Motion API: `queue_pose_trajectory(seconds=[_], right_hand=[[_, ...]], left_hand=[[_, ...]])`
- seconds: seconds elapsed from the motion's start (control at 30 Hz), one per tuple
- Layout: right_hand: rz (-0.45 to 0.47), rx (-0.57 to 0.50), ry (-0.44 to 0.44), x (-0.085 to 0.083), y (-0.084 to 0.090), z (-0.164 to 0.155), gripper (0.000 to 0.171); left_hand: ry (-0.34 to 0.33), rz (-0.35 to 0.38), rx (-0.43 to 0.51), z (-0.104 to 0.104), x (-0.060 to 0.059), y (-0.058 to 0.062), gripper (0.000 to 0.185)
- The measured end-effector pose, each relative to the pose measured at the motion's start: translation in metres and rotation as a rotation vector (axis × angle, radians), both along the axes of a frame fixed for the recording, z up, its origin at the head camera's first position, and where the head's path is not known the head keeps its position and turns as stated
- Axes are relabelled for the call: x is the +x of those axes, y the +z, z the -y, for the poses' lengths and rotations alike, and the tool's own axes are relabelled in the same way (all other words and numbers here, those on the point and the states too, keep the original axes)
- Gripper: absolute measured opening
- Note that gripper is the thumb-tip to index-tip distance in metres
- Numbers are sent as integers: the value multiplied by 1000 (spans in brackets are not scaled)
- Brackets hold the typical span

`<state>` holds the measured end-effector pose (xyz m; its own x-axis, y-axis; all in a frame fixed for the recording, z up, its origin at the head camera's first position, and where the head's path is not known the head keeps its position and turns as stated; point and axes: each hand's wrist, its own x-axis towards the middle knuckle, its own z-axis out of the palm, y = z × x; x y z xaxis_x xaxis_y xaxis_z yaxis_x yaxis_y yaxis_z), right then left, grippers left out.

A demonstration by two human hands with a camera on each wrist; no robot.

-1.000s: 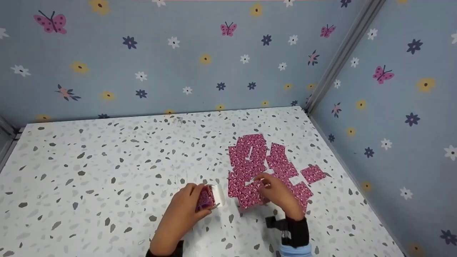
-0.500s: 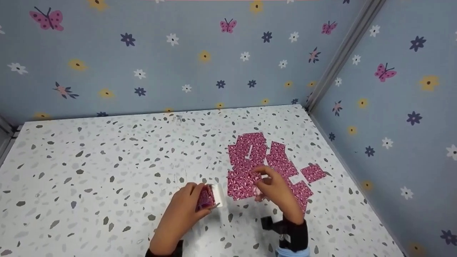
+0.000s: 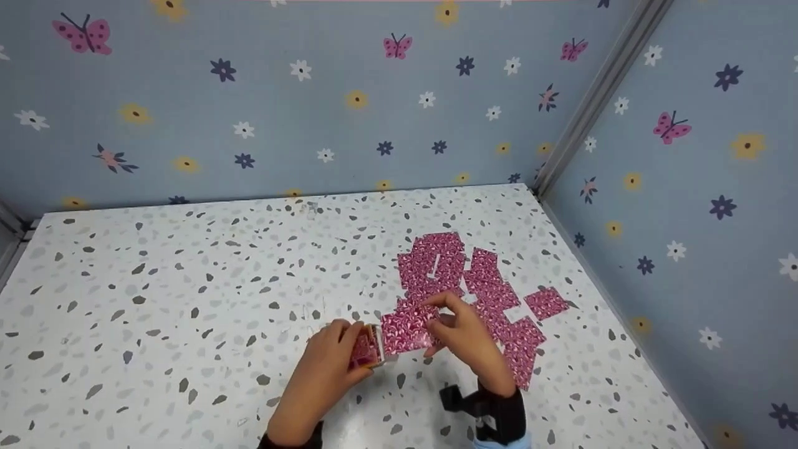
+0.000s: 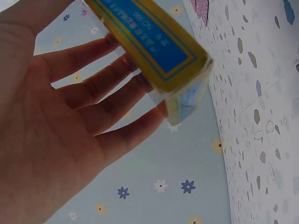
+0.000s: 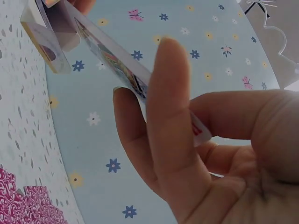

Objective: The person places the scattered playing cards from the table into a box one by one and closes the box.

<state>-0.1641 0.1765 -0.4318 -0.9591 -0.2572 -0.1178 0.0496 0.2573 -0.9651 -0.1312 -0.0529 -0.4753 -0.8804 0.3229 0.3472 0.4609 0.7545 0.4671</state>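
Note:
My left hand (image 3: 324, 362) grips a small card box (image 3: 366, 347), its open end facing right. In the left wrist view the box (image 4: 149, 44) shows a yellow side with a blue panel, with fingertips along its edge. My right hand (image 3: 464, 333) pinches a playing card (image 3: 405, 332) with a pink-and-white patterned back between thumb and fingers. The card's left end is right at the box's mouth. In the right wrist view the card (image 5: 110, 53) is seen nearly edge-on, with a coloured picture on its face, reaching toward the open box (image 5: 37, 32).
Several pink-backed cards (image 3: 492, 293) lie overlapping on the speckled white table (image 3: 187, 299), beyond and around my right hand. One card (image 3: 547, 303) lies apart at the right. Flower-printed panels (image 3: 349, 125) stand behind and to the right.
My right hand has lifted a card off the spread and carried it left to the mouth of the box. My left hand keeps hold of the box, now tilted slightly.

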Motion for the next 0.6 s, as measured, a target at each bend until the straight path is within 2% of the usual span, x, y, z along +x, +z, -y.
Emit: queue_pose_trajectory(seconds=[0.13,0.3,0.6], right_hand=[[-2,-10,6,2,0,2,33],[-8,29,47,3,-2,3,34],[-4,26,65,3,-4,3,35]], left_hand=[[4,4,-13,-3,1,0,68],[18,9,-13,-5,1,-1,69],[36,-25,-8,-7,0,-1,69]])
